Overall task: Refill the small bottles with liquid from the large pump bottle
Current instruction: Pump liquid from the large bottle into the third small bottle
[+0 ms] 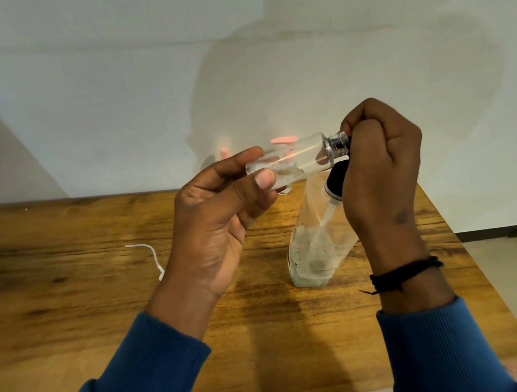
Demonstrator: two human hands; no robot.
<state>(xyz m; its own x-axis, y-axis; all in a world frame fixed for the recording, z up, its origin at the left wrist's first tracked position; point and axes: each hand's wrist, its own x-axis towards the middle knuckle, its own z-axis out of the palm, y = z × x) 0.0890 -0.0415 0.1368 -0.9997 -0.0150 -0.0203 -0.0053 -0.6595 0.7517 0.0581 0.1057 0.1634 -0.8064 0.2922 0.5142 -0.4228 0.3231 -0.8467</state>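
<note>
Mid-frame, left hand (219, 207) pinched a small clear plastic bottle (289, 162) held sideways; right hand (377, 160) clenched round its cap end. Large clear pump bottle w/ black collar (315, 241) stood on the wooden tabletop (68, 306), just below. Best approach, probably: steady the body, twist only the cap, keep it over the tabletop.

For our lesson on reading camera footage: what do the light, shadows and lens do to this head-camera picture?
Head view: light from behind the person casts a broad soft shadow on the white wall; a bright streak of glare runs along the small clear plastic bottle held by the left hand and right hand; the wide lens slants the wooden table's edges; the blue sleeves blur at the bottom corners.
</note>
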